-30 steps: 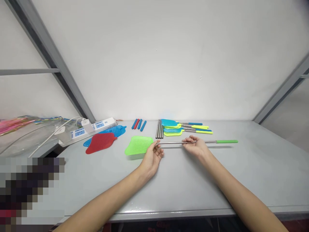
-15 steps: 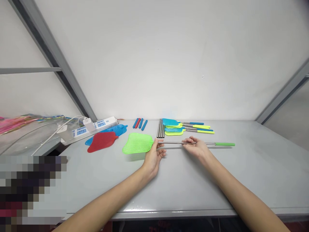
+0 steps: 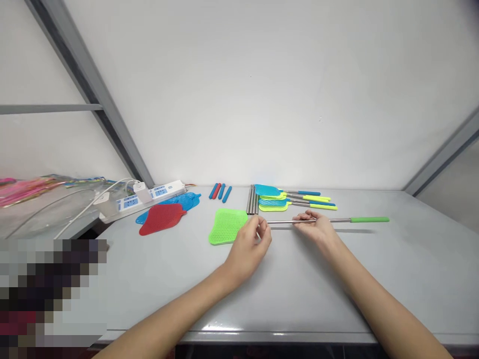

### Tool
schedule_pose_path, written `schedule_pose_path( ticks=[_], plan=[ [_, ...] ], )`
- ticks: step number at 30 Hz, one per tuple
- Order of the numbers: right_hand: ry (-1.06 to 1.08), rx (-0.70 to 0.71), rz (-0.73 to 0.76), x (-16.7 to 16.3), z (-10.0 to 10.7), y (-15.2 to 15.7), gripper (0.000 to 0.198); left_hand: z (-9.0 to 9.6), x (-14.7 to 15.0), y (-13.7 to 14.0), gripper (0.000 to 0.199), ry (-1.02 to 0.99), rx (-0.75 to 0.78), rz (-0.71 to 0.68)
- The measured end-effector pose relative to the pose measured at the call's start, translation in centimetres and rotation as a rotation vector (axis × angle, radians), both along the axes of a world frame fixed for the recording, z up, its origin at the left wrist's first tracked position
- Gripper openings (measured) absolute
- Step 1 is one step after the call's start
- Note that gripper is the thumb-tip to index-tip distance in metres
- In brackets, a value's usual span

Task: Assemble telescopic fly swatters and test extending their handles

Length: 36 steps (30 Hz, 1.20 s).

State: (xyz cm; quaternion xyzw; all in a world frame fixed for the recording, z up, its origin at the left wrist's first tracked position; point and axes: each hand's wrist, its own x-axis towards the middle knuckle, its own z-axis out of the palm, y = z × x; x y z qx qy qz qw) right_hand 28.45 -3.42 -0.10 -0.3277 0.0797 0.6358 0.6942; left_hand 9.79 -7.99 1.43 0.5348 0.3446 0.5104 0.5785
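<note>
A green fly swatter (image 3: pixel 227 228) lies across the front of me, its perforated head to the left and its green grip to the right. My left hand (image 3: pixel 250 245) is closed at the neck, where the head meets the thin metal rod, and its fingers cover that joint. Farther right, my right hand (image 3: pixel 316 227) holds the rod from below, palm turned up and fingers curled around it. The grip end sits above the table, with a shadow beneath it.
Finished-looking swatters (image 3: pixel 275 204) in blue and yellow lie at the back, beside several metal tubes (image 3: pixel 253 200). Blue and red grips (image 3: pixel 221 192) rest left of them. A red swatter head (image 3: pixel 161 219) overlaps blue heads (image 3: pixel 183 201) near a power strip (image 3: pixel 166 190) with cables on the grey table (image 3: pixel 299 294).
The green swatter has shifted right, its grip reaching farther out. My left hand has turned over and closed at the neck. My right hand has moved slightly right with the rod.
</note>
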Motion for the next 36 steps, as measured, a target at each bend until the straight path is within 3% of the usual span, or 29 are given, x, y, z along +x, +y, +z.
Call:
schedule_pose_path(
  ticks=[5,11,23,32,36],
  plan=[
    [0.006,-0.031,0.057,0.3,0.2,0.1,0.019,2.0,-2.6,2.6,0.018,0.113,0.097,0.030],
    [0.006,-0.011,0.045,0.6,0.3,0.1,0.017,1.4,-4.9,5.1,0.010,0.385,0.325,0.106],
    [-0.038,0.020,0.022,1.8,0.4,0.5,0.020,-1.0,-4.9,5.6,0.007,0.676,0.528,0.088],
    [-0.026,0.080,0.026,1.6,0.9,0.1,0.018,-0.6,-4.2,4.4,0.029,1.161,0.657,-0.016],
    [-0.044,0.149,0.015,1.6,1.3,0.0,0.018,-0.4,-4.0,4.2,0.032,1.218,0.715,-0.026]
  ],
)
